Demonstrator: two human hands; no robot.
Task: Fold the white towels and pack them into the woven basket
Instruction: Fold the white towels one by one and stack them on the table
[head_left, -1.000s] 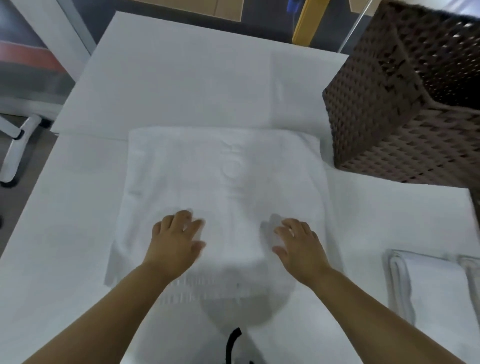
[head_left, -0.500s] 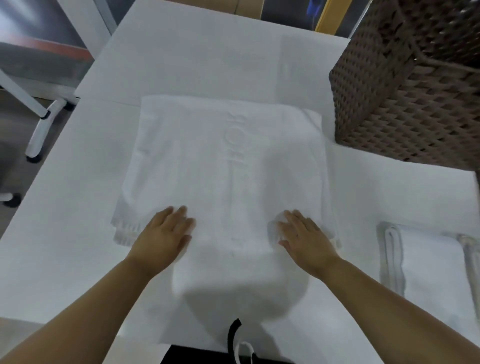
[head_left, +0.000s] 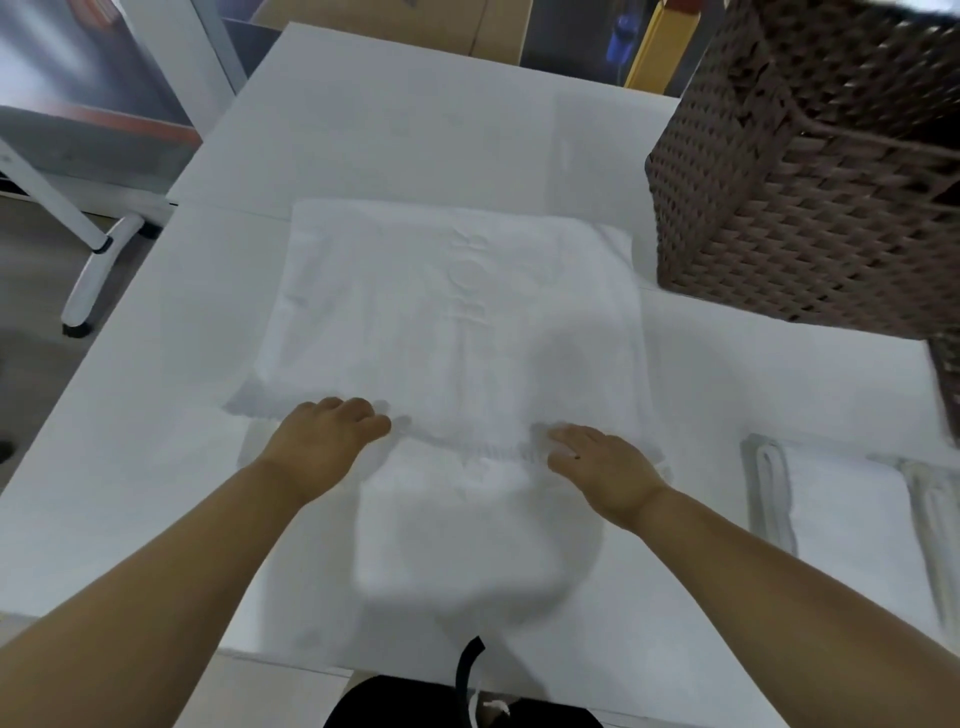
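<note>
Now the white towel (head_left: 457, 322), spread mid-bench beside the woven basket (head_left: 810, 171), has been smoothed toward the near edge; left hand (head_left: 324, 441) and right hand (head_left: 602, 462) are pressed flat there, ready for folding.

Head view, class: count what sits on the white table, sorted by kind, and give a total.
Spread white towel: 1
Folded white towels: 2, the second cut off by the frame edge
Woven basket: 1
Total: 4
</note>
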